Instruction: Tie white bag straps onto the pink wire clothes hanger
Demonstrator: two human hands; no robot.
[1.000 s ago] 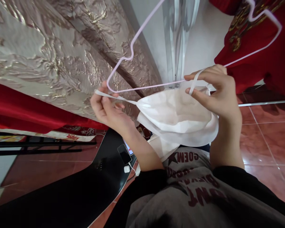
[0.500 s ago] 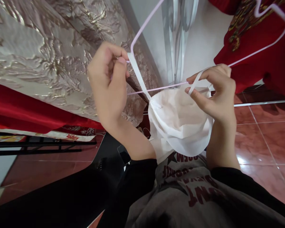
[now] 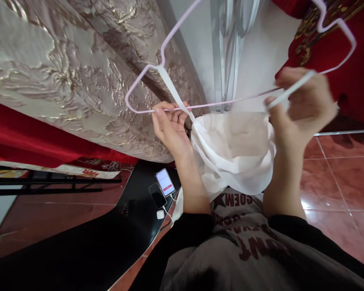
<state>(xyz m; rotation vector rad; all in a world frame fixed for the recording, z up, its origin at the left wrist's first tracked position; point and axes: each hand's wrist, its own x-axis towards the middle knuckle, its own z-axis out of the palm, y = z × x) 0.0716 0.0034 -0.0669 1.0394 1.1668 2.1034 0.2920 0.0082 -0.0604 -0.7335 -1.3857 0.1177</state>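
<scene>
A pale pink hanger [image 3: 182,20] spans the upper middle of the view. From its left notch a strap of a white garment [image 3: 230,161] hangs down, and the garment drapes in front of my shirt. My left hand [image 3: 174,131] pinches the hanger's lower bar between thumb and fingers, just beside that strap. At the right, my right hand [image 3: 303,105] is blurred by motion but closed on the garment's other strap [image 3: 291,89], pulled taut near the hanger's right end.
Embossed shiny curtain-like fabric [image 3: 73,81] fills the left, with red cloth [image 3: 48,139] below it. A black table [image 3: 94,238] at lower left bears two phones, one lit phone [image 3: 165,182] and one dark phone [image 3: 157,195], plus a small white case [image 3: 160,214]. Red garments [image 3: 348,52] hang at right.
My left hand has moved down and right from the hanger's left notch to its lower bar, leaving the strap on the notch. My right hand has moved right, stretching the other strap.
</scene>
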